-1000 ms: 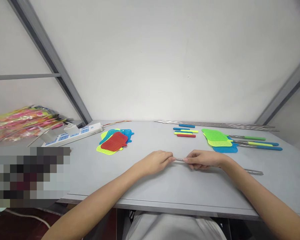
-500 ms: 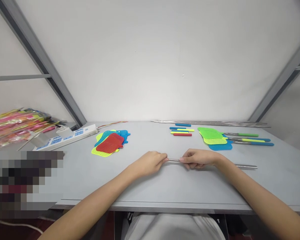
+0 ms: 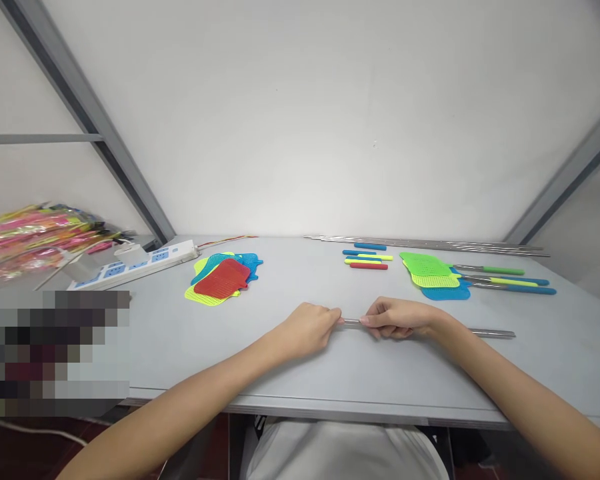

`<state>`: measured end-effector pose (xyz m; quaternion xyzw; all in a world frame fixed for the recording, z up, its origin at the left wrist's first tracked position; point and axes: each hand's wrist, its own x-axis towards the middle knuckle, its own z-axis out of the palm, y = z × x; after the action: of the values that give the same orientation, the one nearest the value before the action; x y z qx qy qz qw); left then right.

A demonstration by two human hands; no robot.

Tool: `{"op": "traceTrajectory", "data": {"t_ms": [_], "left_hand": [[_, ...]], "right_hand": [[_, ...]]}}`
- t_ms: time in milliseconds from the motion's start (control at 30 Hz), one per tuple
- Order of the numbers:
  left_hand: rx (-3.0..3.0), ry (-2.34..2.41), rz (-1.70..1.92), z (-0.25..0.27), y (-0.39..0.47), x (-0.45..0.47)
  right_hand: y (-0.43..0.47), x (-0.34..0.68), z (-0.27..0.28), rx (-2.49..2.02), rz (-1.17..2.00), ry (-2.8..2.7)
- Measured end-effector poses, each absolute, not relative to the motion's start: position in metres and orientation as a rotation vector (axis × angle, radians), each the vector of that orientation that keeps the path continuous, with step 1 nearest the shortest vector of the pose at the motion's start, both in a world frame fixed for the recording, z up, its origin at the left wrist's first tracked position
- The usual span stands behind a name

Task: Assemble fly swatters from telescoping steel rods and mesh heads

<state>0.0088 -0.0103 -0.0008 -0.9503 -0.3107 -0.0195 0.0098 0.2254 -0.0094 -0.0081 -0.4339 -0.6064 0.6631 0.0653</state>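
A thin silvery metal rod (image 3: 351, 322) runs level between my hands, low over the front middle of the table. My left hand (image 3: 307, 328) is closed round its left end, knuckles up. A short way to the right, my right hand (image 3: 395, 319) pinches the rod between thumb and fingers. Beyond my right forearm a metal length (image 3: 495, 333) emerges in line with it; the forearm hides whether it is the same piece. Loose fly swatter heads (image 3: 223, 279) in red, blue and yellow lie overlapped at left. Coloured handle grips (image 3: 369, 266) lie past my hands.
Fly swatters with handles (image 3: 433, 270) are stacked at the right. Long metal rods (image 3: 430, 244) lie along the back wall. A white power strip (image 3: 145, 267) with plugs sits at left, near plastic-wrapped colourful goods (image 3: 35, 237). The grey table's front edge (image 3: 330, 408) runs before me.
My left hand has shifted slightly right, so less of the rod shows between my hands. My right hand keeps its pinch. The camera view has tilted a little.
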Motion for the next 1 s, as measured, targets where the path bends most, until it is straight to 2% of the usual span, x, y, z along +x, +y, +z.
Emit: {"op": "traceTrajectory", "data": {"t_ms": [533, 1000], "left_hand": [[-2.975, -0.918, -0.142, -0.015, -0.006, 0.011], [-3.253, -1.261, -0.165, 0.011, 0.014, -0.006]], "right_hand": [[-0.011, 0.222, -0.004, -1.359, 1.976, -1.832], [-0.009, 0.220, -0.001, -1.382, 1.875, -1.850]]}}
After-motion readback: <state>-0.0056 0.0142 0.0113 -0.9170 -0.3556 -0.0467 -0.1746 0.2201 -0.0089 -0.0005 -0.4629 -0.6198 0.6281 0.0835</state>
